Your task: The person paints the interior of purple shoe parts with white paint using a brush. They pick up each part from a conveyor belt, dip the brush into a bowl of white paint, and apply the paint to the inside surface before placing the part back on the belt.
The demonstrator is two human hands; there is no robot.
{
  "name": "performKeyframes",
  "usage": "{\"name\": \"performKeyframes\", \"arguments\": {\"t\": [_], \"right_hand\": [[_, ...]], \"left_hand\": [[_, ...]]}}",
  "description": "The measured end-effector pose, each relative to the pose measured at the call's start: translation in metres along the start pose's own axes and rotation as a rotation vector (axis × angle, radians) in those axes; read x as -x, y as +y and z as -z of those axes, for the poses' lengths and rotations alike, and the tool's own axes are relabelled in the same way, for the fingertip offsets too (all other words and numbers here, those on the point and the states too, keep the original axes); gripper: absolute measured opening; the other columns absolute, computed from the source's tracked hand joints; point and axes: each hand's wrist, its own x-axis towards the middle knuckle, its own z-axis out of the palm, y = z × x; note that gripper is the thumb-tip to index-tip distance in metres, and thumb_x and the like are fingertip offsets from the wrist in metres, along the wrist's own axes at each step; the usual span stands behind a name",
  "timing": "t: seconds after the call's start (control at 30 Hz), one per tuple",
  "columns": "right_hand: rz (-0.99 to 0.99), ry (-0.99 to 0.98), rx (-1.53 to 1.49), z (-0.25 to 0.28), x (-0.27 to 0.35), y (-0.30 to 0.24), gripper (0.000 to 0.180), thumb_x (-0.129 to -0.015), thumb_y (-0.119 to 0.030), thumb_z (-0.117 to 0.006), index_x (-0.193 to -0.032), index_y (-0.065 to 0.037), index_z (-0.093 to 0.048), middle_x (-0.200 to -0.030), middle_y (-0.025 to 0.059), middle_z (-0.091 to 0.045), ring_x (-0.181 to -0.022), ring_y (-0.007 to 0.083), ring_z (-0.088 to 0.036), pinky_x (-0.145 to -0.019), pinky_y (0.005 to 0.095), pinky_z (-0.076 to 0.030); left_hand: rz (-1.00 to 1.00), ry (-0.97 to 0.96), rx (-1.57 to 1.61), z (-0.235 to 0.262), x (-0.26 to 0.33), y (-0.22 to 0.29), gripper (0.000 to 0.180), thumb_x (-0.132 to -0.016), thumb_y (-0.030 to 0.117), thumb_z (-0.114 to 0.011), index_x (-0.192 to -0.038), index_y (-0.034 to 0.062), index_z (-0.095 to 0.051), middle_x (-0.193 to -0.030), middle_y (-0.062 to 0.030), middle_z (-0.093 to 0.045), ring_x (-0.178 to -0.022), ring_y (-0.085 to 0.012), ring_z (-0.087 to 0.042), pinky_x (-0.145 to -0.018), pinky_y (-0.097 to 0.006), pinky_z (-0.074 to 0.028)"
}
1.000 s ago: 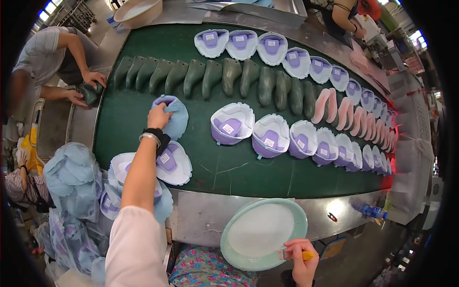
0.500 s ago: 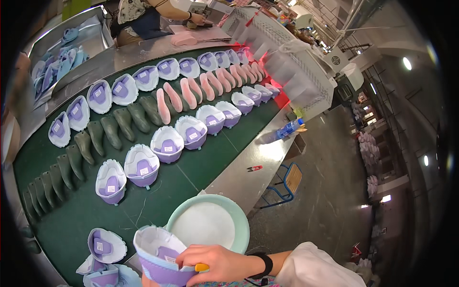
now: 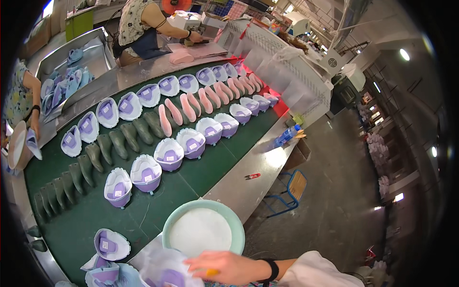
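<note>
At six o'clock, low over the table edge (image 3: 239, 184), the right hand (image 3: 224, 268) reaches across from the right, forearm level, a black band at the wrist. Its fingers curl loosely over a pale lilac shoe piece (image 3: 167, 273), touching its top; a small yellow thing (image 3: 212, 273) sits pinched under the fingers. Whether the piece is truly gripped, I cannot tell. That piece is blurred, whitish with a purple inner patch. Just above, at twelve o'clock of the hand, stands a mint-green bowl (image 3: 235, 225) of white stuff.

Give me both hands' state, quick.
Left hand: on a purple-lined shoe upper, yellow item under the fingers; grip unclear.
Right hand: not in view.
</note>
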Motion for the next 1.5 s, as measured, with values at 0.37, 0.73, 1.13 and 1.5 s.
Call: {"name": "performKeyframes", "arguments": {"t": [0.37, 0.73, 1.13, 1.5], "right_hand": [[-0.68, 0.238, 0.161, 0.012, 0.069, 0.094, 0.017, -0.078, -0.007, -0.072, -0.093, 0.0, -0.067, -0.084, 0.0132, -0.066, -0.07, 0.0254, -0.065, -0.065, 0.0298, -0.051], [-0.614, 0.081, 0.188, -0.064, 0.084, 0.174, 0.019, -0.078, -0.008, -0.07, -0.096, 0.0, -0.066, -0.094, 0.0144, -0.066, -0.082, 0.0306, -0.065, -0.071, 0.0326, -0.051], [-0.529, 0.037, -0.189, -0.004, 0.051, 0.094, 0.023, -0.072, 0.003, -0.074, -0.094, 0.001, -0.07, -0.087, 0.0123, -0.068, -0.079, 0.0165, -0.066, -0.069, 0.0261, -0.051], [-1.171, 0.19, -0.365, 0.015, 0.08, 0.068, 0.008, -0.068, 0.002, -0.073, -0.071, 0.002, -0.066, -0.064, 0.005, -0.064, -0.06, 0.0074, -0.062, -0.054, 0.0213, -0.047]], "left_hand": [[0.3, -0.249, 0.347, -0.022, 0.106, -0.054, 0.049, -0.081, 0.005, -0.069, -0.127, 0.0016, -0.053, -0.117, -0.0063, -0.059, -0.095, -0.0129, -0.057, -0.083, -0.029, -0.047], [0.163, 0.521, 0.615, -0.046, 0.033, -0.102, 0.03, -0.089, 0.0, -0.056, -0.118, 0.0056, -0.047, -0.103, -0.0048, -0.058, -0.084, -0.0126, -0.059, -0.064, -0.027, -0.05], [0.175, 0.276, 0.277, -0.048, -0.008, -0.114, 0.043, -0.086, 0.002, -0.064, -0.127, 0.0017, -0.051, -0.104, -0.0014, -0.061, -0.091, -0.008, -0.054, -0.08, -0.025, -0.046], [-0.047, 0.534, 0.162, -0.034, -0.005, -0.129, 0.051, -0.083, 0.012, -0.071, -0.126, -0.0049, -0.048, -0.111, -0.0086, -0.06, -0.099, -0.0157, -0.056, -0.087, -0.03, -0.045]]}}
